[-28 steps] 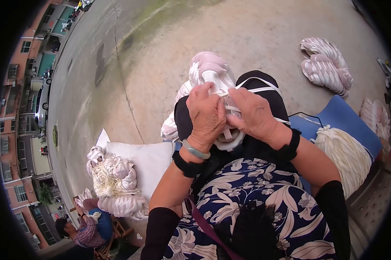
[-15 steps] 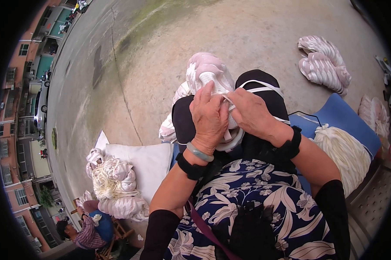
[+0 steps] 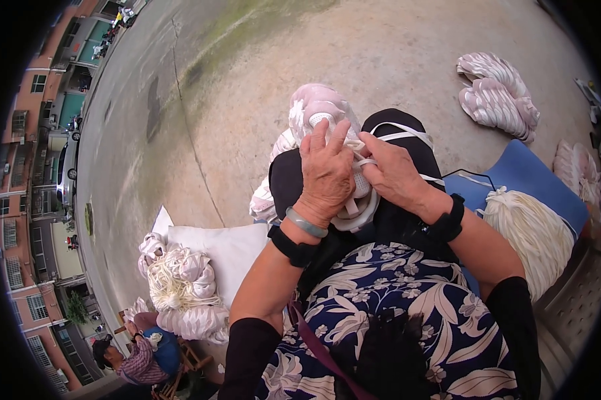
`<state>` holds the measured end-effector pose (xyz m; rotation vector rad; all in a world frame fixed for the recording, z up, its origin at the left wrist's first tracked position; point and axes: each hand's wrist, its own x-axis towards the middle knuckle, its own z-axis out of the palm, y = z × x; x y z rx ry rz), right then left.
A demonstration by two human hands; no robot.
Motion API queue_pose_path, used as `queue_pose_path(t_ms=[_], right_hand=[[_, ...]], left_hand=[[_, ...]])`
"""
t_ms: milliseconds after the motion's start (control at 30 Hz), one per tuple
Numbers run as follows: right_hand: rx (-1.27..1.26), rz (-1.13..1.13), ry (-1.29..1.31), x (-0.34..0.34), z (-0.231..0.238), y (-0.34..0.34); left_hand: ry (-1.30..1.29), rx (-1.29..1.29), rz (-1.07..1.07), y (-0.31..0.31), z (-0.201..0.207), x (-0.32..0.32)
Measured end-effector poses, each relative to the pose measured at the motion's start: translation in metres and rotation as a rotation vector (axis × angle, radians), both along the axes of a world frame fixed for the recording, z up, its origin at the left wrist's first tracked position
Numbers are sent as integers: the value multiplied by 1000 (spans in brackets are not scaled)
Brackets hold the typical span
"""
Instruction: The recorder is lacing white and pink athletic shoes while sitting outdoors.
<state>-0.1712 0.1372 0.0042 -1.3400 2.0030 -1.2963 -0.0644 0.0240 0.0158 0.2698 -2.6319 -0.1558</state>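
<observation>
A pink and white sneaker [image 3: 322,100] stands between my knees, its toe away from me and its heel collar near my lap. My left hand [image 3: 327,170] grips it from the left, two fingers stretched over the upper and the thumb side close to the eyelets. A white shoelace [image 3: 407,132] runs from the shoe over my right knee. My right hand [image 3: 397,170] pinches part of that lace beside the left hand; the fingertips partly cover it. More pink and white sneakers [image 3: 264,197] show beyond my left knee.
At left, sneakers [image 3: 197,323] and cream laces [image 3: 174,277] lie by a white sheet [image 3: 227,250]. A lace bundle [image 3: 530,230] rests on blue material [image 3: 534,177] at right. More sneakers [image 3: 497,107] lie on the concrete. A person [image 3: 140,357] sits at lower left.
My left hand's fingers have spread and lifted a little from the upper. My right hand has drawn slightly back, with its thumb and forefinger together on the lace.
</observation>
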Motion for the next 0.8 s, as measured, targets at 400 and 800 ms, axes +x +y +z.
queue_pose_path(t_ms=[400,800], right_hand=[[65,-129,-177,-1,-10,16],[79,-90,-279,-15,-7,2]], left_hand=[[26,-17,677,-91,-8,208],[-19,274,539,-63,-31,164]])
